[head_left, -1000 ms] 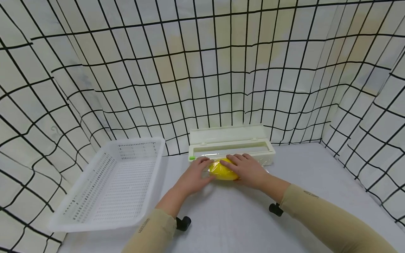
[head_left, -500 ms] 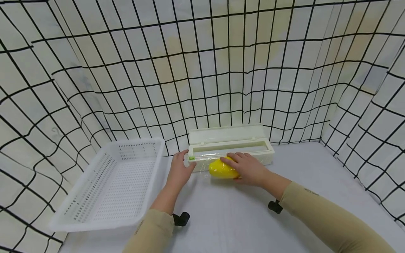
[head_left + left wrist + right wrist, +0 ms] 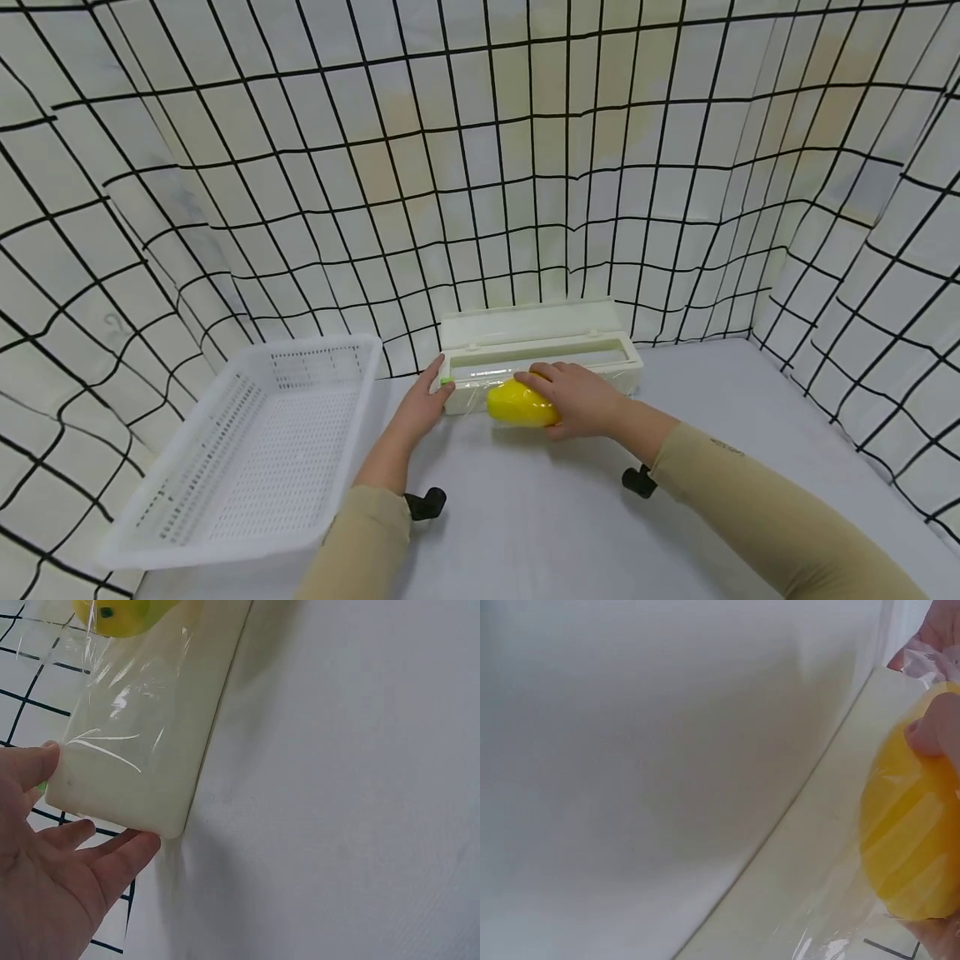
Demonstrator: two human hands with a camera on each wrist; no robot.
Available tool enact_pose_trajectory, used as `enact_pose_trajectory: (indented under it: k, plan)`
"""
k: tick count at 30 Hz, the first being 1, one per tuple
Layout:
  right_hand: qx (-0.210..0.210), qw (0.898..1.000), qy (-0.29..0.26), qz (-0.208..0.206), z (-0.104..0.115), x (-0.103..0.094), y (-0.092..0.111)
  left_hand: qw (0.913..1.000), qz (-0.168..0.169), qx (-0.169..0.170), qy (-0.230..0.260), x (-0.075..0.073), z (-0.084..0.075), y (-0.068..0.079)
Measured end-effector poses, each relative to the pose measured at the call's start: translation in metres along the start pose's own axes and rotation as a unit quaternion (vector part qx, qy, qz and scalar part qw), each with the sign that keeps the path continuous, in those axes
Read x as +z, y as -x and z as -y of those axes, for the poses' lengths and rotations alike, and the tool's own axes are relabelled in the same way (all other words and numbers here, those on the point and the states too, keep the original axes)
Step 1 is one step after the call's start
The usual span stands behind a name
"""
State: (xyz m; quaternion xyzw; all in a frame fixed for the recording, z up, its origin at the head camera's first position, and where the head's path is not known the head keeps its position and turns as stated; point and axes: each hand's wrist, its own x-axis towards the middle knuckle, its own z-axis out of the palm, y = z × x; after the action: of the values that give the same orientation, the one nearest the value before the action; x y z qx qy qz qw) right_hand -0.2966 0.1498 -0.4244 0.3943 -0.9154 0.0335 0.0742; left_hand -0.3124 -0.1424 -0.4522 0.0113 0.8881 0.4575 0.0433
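A yellow fruit (image 3: 521, 403) in clear cling film is held in my right hand (image 3: 581, 400), in front of a white cling film dispenser (image 3: 468, 403) with its lid raised. In the right wrist view, the thumb (image 3: 934, 735) presses on the film-covered fruit (image 3: 904, 825). Film runs from the fruit along the dispenser's front face. My left hand (image 3: 416, 414) grips the dispenser's left end. In the left wrist view, its thumb (image 3: 39, 763) lies at the top front edge by a green piece (image 3: 41, 787), and its fingers (image 3: 127, 862) touch the end face.
A white perforated plastic basket (image 3: 367, 417) stands on the left of the white-covered table (image 3: 510, 533). Behind the dispenser and at both sides rises a white cloth wall with a black grid (image 3: 480, 179).
My left hand has let go of the fruit and moved left to the dispenser's end. The right hand keeps its hold on the fruit. The head view has shifted slightly.
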Motion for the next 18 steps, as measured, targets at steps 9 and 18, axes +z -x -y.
enact_pose_trajectory:
  k: [9, 18]
  plan:
    - [-0.019, 1.000, -0.021, -0.001, -0.003, -0.001, 0.002, 0.9974, 0.065, 0.028, 0.013, -0.005, 0.007, 0.000]
    - [-0.018, 0.999, -0.034, 0.002, -0.006, -0.003, 0.003, 0.9948, 0.081, 0.023, -0.059, -0.009, 0.013, -0.003]
